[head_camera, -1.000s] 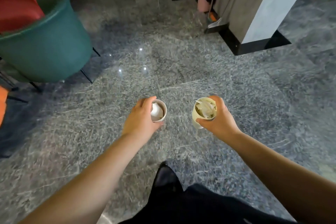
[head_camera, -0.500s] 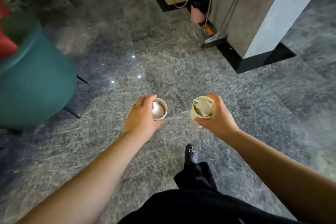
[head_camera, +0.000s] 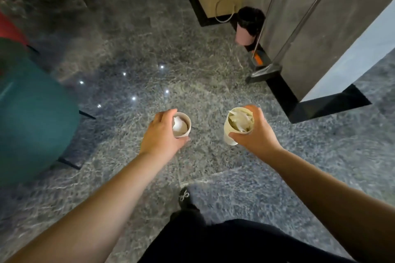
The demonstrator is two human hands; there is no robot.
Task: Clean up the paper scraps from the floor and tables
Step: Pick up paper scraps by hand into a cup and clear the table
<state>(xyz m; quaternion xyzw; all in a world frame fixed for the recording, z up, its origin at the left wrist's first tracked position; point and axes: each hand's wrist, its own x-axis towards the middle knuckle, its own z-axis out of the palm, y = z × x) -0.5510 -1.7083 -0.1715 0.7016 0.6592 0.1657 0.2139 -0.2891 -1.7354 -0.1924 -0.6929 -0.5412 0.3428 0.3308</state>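
My left hand [head_camera: 161, 135] grips a paper cup [head_camera: 181, 124] holding what looks like crumpled paper; my right hand [head_camera: 255, 134] grips a scrap-stuffed cup [head_camera: 232, 129] above the marble floor [head_camera: 213, 96]

Left hand [head_camera: 162, 136] grips scrap-filled paper cup [head_camera: 181, 125]; right hand [head_camera: 255, 134] grips second cup [head_camera: 232, 130], above grey marble floor [head_camera: 203, 83].
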